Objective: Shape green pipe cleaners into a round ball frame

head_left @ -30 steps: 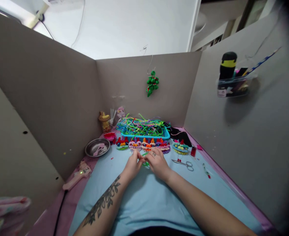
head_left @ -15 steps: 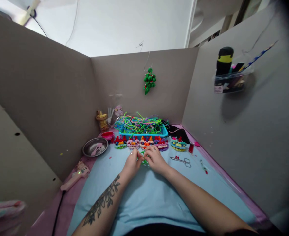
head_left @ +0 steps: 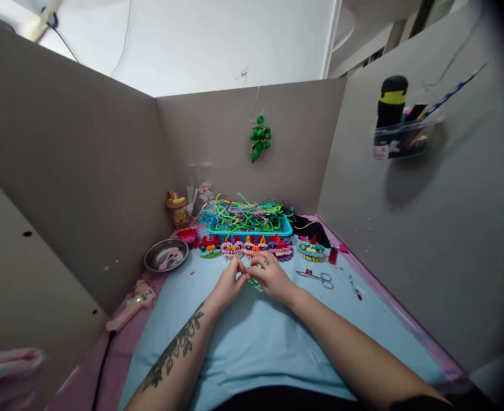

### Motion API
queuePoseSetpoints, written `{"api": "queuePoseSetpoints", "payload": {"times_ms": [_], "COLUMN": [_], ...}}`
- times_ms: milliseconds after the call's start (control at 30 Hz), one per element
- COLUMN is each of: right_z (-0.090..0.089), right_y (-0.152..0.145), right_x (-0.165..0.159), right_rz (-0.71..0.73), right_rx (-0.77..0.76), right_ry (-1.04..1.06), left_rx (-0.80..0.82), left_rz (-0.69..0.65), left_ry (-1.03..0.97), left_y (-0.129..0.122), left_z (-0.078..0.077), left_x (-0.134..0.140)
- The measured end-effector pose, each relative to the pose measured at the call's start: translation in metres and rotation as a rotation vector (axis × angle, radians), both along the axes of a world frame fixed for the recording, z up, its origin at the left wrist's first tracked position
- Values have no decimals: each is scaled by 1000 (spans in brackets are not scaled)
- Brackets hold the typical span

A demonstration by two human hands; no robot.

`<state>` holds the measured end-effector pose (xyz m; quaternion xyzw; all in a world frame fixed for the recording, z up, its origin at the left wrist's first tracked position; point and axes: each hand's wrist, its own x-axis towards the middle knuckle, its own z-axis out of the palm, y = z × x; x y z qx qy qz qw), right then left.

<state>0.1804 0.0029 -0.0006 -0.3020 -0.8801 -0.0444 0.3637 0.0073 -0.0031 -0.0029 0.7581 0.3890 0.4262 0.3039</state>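
My left hand (head_left: 229, 281) and my right hand (head_left: 271, 277) meet over the blue cloth, fingertips pinched close together. Between them is a green pipe cleaner piece (head_left: 254, 282), mostly covered by the fingers. Both hands are closed on it; its exact shape is hidden. Just beyond the fingers stands a row of colourful fuzzy figures (head_left: 255, 246) with horn-like tops. Another figure, teal and yellow (head_left: 310, 250), sits apart to the right. Scissors (head_left: 315, 278) lie right of my right hand, beside small red bits (head_left: 309, 272).
Behind the figures, a blue tray (head_left: 252, 234) is heaped with pipe cleaners (head_left: 247, 216). At left are a metal bowl (head_left: 155, 264) and a pink glue gun (head_left: 129, 313) with its cord. Grey panels (head_left: 252, 171) enclose three sides; a clear bin (head_left: 401, 142) hangs on the right one.
Both hands stay together at the green piece, with small finger shifts. Less of the green shows below the fingers now. The camera view has tilted slightly.
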Motion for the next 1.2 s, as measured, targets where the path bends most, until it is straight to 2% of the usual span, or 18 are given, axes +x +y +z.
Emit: {"api": "queuePoseSetpoints", "payload": {"times_ms": [167, 367, 600, 733, 900, 1067, 1200], "right_z": [2, 2, -5, -3, -6, -14, -18], "right_y": [-2, -4, 4, 4, 6, 10, 11], "right_x": [0, -3, -3, -3, -4, -7, -8], "right_rz": [7, 6, -3, -59, -69, -54, -61], "right_rx": [-12, -119, -258, -305, -289, -312, -305], "right_ry": [3, 113, 180, 231, 233, 242, 232], "left_rx": [7, 19, 155, 105, 174, 282, 187], "left_rz": [13, 9, 11, 71, 114, 113, 122], "left_ry": [-12, -11, 97, 80, 198, 217, 160], "left_y": [-1, -2, -1, 0, 0, -2, -4], "left_z": [1, -1, -7, -8, -7, -5, -5], "left_x": [0, 2, 4, 2, 2, 6, 7]}}
